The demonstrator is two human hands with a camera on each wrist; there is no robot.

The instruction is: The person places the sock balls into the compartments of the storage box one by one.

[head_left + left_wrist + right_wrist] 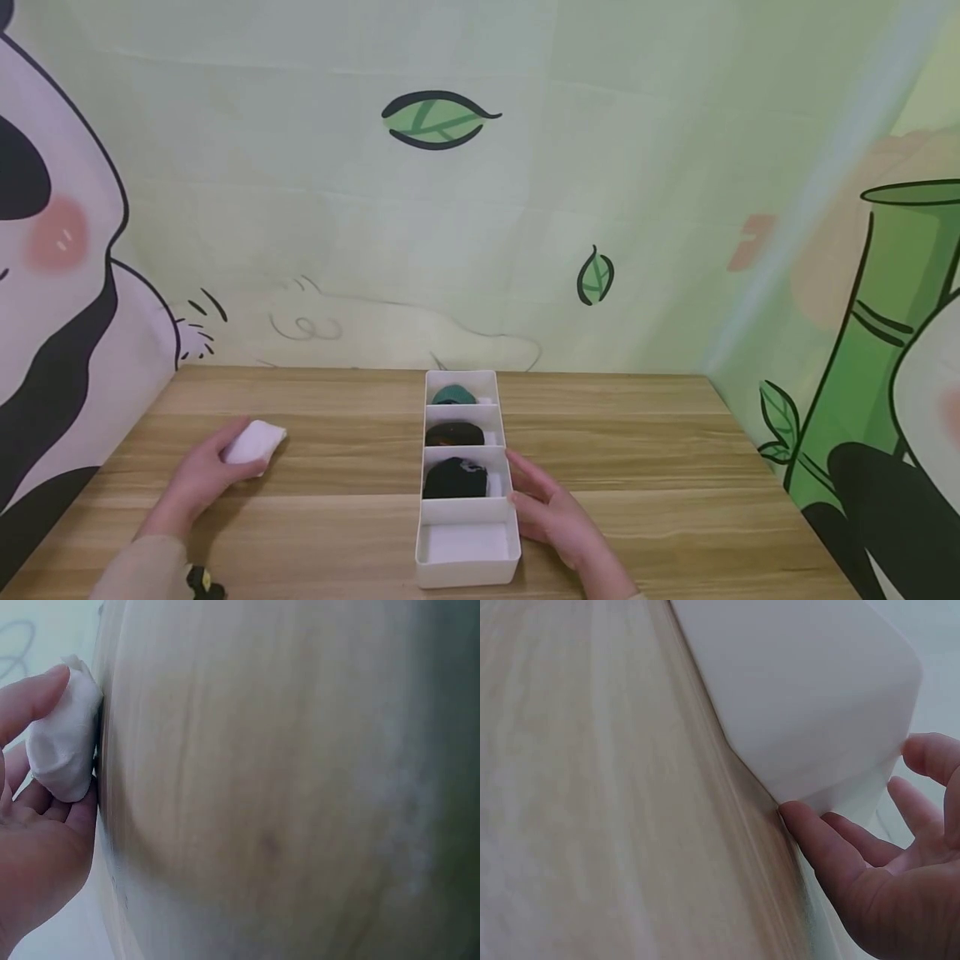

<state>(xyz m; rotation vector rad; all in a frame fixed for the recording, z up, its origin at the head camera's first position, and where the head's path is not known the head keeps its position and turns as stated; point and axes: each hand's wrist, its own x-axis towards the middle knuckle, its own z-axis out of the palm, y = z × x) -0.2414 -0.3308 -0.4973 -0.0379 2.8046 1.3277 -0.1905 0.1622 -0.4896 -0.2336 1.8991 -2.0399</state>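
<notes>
My left hand (197, 477) grips a small white folded cloth bundle (257, 442) on the left of the table. In the left wrist view, thumb and fingers wrap the white bundle (66, 739) close against the wood. A long white divided box (468, 573) stands lengthwise in the middle. Its front compartment is bare; behind it sit a black cloth roll (456, 478), a dark roll (454, 434) and a green roll (453, 395), one per compartment. My right hand (558, 518) rests its extended fingertips against the box's right side, near the lower edge in the right wrist view.
The wood-grain table (337, 517) meets a printed cloth backdrop (300, 208) with leaves, a panda and bamboo along its far edge. The box's far end reaches almost to that backdrop. Bare wood lies between the left hand and the box.
</notes>
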